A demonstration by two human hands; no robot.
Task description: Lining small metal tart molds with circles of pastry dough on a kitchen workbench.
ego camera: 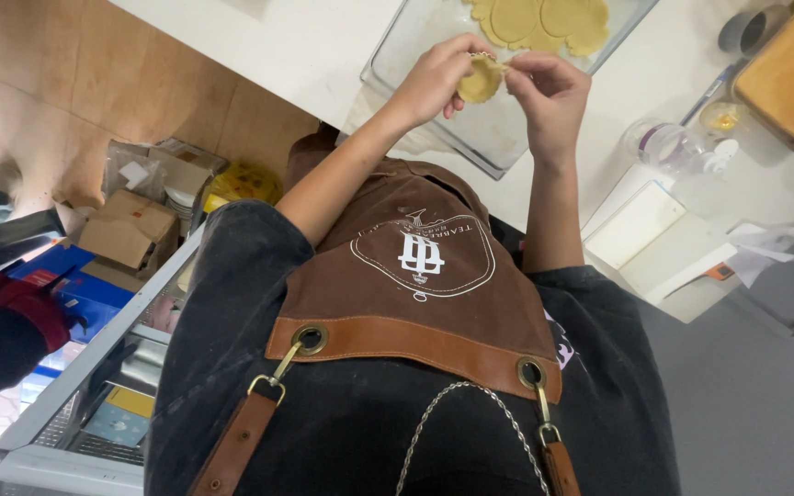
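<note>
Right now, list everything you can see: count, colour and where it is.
dough round: one, pale yellow, held between both hands
dough sheet: one, pale yellow, with cut circles, in the tray
glass tray: one, clear, on the counter
counter: one, white, top
clear bottle: one, right of the tray
cardboard boxes: several, brown, on the floor at left
apron: one, brown, centre
left hand: pinching the dough round
right hand: pinching its other edge

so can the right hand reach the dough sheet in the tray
Probably: the dough sheet lies uncovered just beyond the right hand, though it and the left hand pinch a dough round.
</note>
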